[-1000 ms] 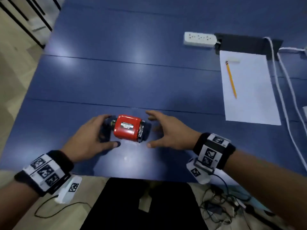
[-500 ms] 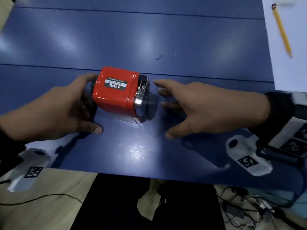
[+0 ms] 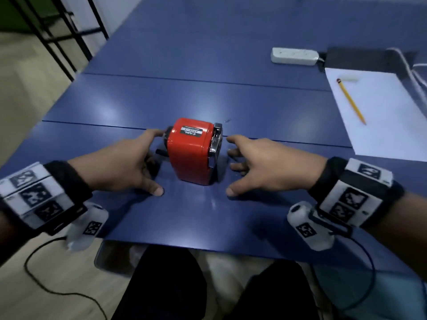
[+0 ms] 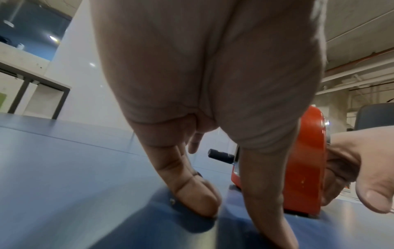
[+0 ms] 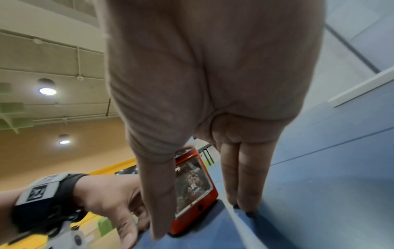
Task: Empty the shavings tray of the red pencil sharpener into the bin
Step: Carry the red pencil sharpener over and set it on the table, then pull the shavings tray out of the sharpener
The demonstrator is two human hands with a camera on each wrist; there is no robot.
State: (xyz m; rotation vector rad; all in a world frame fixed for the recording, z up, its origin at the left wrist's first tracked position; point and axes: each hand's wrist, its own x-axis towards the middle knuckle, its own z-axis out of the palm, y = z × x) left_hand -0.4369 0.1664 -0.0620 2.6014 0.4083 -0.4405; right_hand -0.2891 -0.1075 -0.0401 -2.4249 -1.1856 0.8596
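The red pencil sharpener [image 3: 193, 151] stands upright on the blue table [image 3: 208, 100], chrome end to the right and black crank [image 4: 219, 155] to the left. My left hand [image 3: 141, 162] flanks its crank side with straight fingers, the index fingertip at the top edge and the thumb on the table. My right hand [image 3: 242, 165] is spread beside the chrome end, fingertips on the table and a small gap to the sharpener. In the right wrist view the clear shavings tray [image 5: 192, 182] shows shavings inside. No bin shows in any view.
A white sheet [image 3: 379, 116] with a yellow pencil [image 3: 350, 101] lies at the right. Behind it are a white power strip [image 3: 294, 56], a black box [image 3: 360, 58] and white cables. The table's front edge [image 3: 208, 249] is just behind my wrists.
The head camera moved in close and has pulled back again. Both hands stay on either side of the sharpener in much the same pose, and the sharpener has not moved.
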